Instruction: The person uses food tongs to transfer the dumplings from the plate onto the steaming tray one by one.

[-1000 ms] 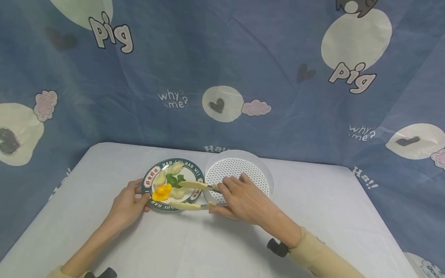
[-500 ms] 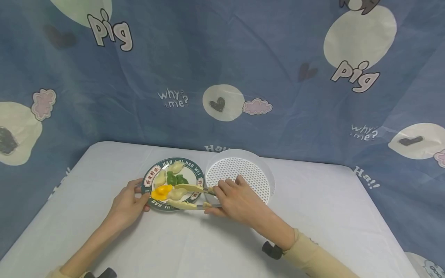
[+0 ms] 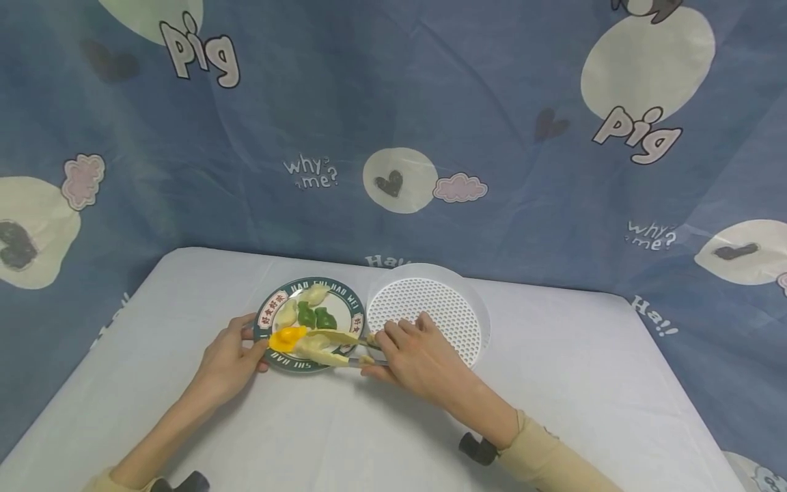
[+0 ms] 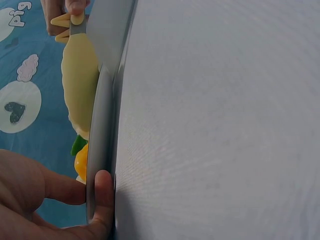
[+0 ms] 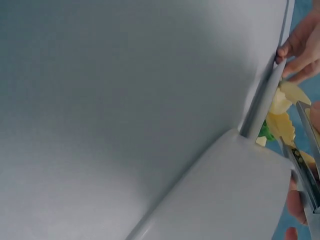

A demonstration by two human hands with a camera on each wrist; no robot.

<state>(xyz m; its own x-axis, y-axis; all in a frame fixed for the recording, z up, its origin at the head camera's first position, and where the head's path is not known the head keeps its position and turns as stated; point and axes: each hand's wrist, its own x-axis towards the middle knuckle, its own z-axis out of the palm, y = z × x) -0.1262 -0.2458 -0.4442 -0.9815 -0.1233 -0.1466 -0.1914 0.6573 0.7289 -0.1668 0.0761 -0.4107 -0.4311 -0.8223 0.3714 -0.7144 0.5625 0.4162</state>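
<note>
A green-rimmed plate (image 3: 347,304) holds pale dumplings (image 3: 315,294), two green ones (image 3: 313,317) and a yellow one (image 3: 287,337). My left hand (image 3: 247,343) grips the plate's left rim, thumb on top; the thumb (image 4: 103,199) shows against the plate's edge (image 4: 99,145) in the left wrist view. My right hand (image 3: 372,355) holds yellow-tipped tongs (image 3: 335,347) over the plate's near side. Their tips are drawn close around a pale dumpling (image 3: 312,347) beside the yellow one. The right wrist view shows the tongs (image 5: 299,165) and the plate's rim (image 5: 260,107) edge-on.
A white round perforated tray (image 3: 433,311) sits just right of the plate, partly behind my right hand. Everything lies on a white table (image 3: 344,437) backed by a blue printed cloth (image 3: 393,123). The table's edges run at left and right.
The tongs moved left over the plate and their wide-spread tips closed in around a pale dumpling. The left hand kept its grip on the rim.
</note>
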